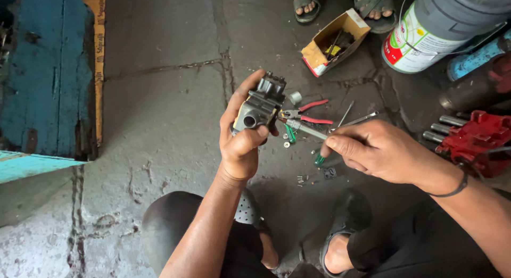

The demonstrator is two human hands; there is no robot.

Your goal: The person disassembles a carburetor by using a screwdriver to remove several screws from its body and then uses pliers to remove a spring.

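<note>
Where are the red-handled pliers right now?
The red-handled pliers lie on the concrete floor at centre frame, just beyond the right hand, beside the grey part.

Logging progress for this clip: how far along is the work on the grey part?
Done: small screws and a washer already lie loose on the floor, beside red pliers. In hand: the left hand holds the grey part while the right hand puts a screwdriver to it. What is left cannot be told; the tip is hidden.
</note>
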